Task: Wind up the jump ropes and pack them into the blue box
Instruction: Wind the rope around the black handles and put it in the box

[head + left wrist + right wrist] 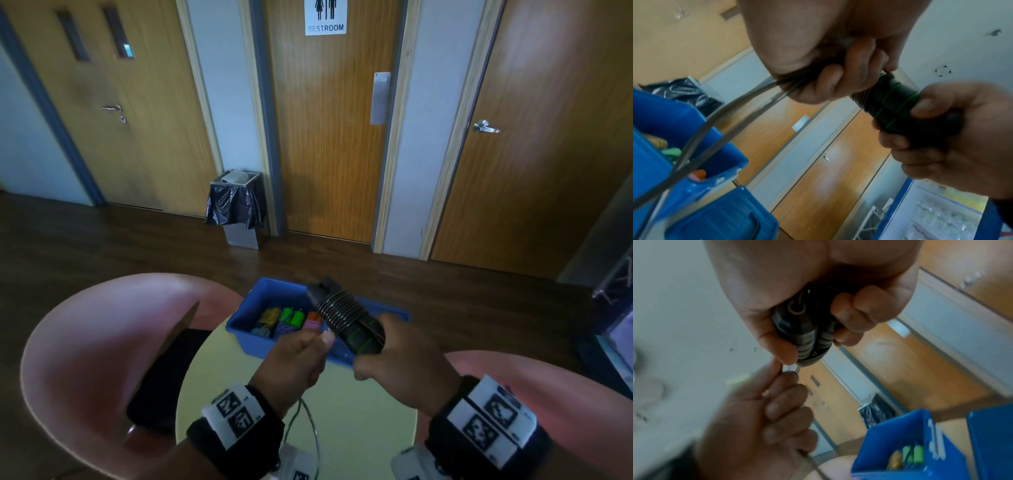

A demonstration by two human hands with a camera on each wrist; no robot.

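step: winding, part done | right hand (394, 356) grips black green-ringed jump-rope handles (346, 317) just above open blue plastic box (246, 308) on the table | left hand (301, 353) pinches loose grey cord (701, 138) beside them | next: likely wrap remaining cord tight, then lower bundle into box

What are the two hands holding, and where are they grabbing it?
The right hand grips the black jump rope handles at their green-ringed end. The left hand pinches the loose grey cord just below the coils.

sign (325, 17) on middle door (329, 137) | "RESTROOM", first letter blurred | two figure pictograms
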